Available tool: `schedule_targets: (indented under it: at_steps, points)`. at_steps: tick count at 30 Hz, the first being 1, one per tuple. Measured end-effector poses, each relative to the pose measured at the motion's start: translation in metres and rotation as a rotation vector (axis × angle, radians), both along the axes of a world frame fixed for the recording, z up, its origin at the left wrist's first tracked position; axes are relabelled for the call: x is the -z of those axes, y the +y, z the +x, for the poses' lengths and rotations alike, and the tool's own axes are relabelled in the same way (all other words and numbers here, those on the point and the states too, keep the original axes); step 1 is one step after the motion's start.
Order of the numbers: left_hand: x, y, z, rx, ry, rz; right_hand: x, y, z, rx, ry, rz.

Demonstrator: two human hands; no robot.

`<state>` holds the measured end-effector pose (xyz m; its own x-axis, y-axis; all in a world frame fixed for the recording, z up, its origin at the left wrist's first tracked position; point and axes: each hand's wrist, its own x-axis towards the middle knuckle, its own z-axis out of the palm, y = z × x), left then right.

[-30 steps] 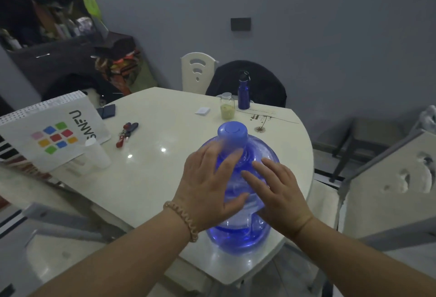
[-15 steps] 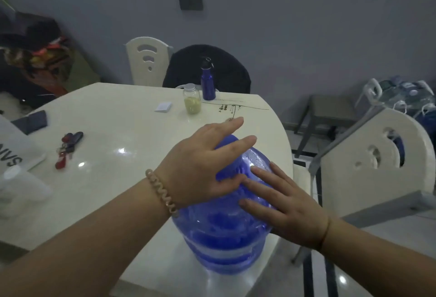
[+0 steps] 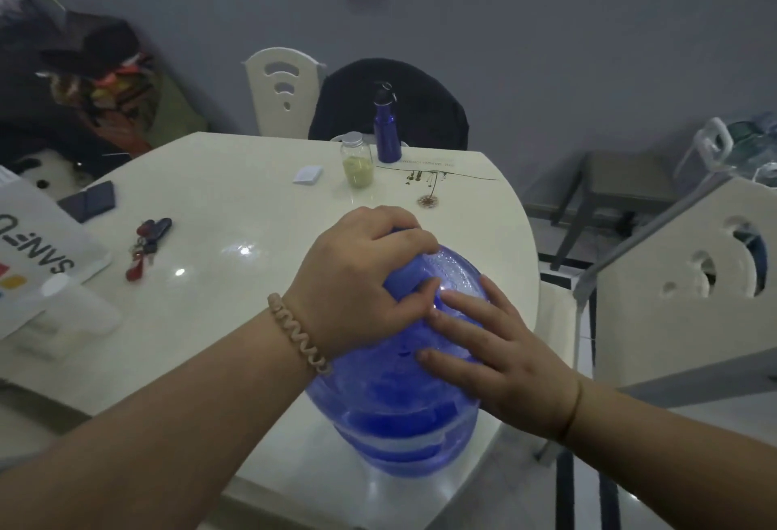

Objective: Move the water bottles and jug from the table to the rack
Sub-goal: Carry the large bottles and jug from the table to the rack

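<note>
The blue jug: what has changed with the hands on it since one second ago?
The left hand moved up from the jug shoulder and closed its grip around the capped neck. The right hand stayed flat on the jug's side, and the jug stayed standing on the table.

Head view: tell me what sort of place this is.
Probably a home dining area. A rounded white table has matching white chairs drawn up to it, and everyday clutter lies on it: keys, a small jar and a blue metal bottle.

keys: red-tagged key bunch (image 3: 145, 245) lying left on table
jar: lidded glass jar of yellow-green powder (image 3: 358, 159) standing far side
wallet: dark flat wallet (image 3: 88, 201) lying far left
</note>
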<state>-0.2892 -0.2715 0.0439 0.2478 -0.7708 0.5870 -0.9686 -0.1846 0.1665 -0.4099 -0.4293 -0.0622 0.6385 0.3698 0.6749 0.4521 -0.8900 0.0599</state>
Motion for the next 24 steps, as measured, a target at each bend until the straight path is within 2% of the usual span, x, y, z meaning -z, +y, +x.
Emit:
schedule_targets:
  at_steps: [12,24]
  points:
    - [0.001,-0.002,-0.019,0.060,0.010,-0.105,-0.001,0.004,-0.027,0.043,0.033,-0.008]
    - [-0.013,-0.032,-0.079,0.237,0.066,-0.189,-0.037,-0.012,-0.119,0.179,0.114,-0.137]
